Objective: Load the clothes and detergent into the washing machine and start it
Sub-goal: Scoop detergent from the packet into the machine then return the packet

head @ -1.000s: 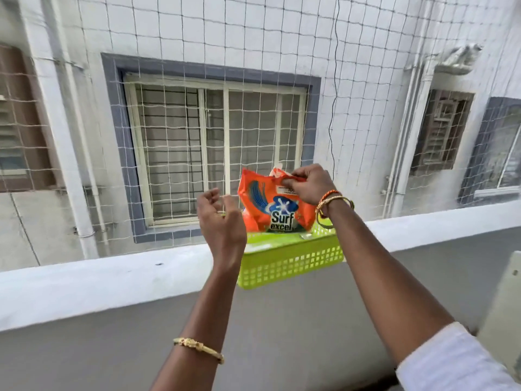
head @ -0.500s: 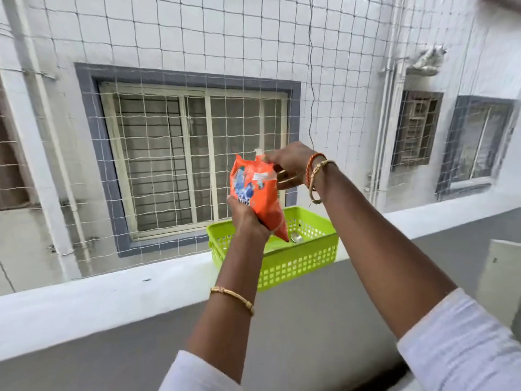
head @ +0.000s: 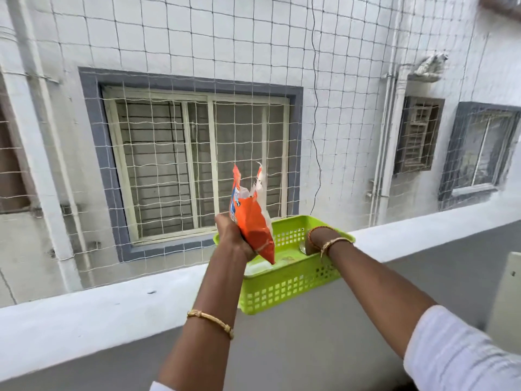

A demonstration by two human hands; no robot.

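Left hand [head: 235, 235] clamped round lower half of detergent pouch [head: 252, 221], held above basket [head: 293, 289] on ledge [head: 84, 314]. Pouch soft, light, open-topped: keep upright. Right hand [head: 311, 244] inside basket, grip unclear.

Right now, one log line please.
left hand: holds detergent pouch | right hand: inside basket | basket: on ledge

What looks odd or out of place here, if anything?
The green basket sits on the ledge with its near side jutting past the edge, so it looks precarious. The orange detergent packet in the left hand has a ragged, torn-open top. The right hand reaches into the basket.
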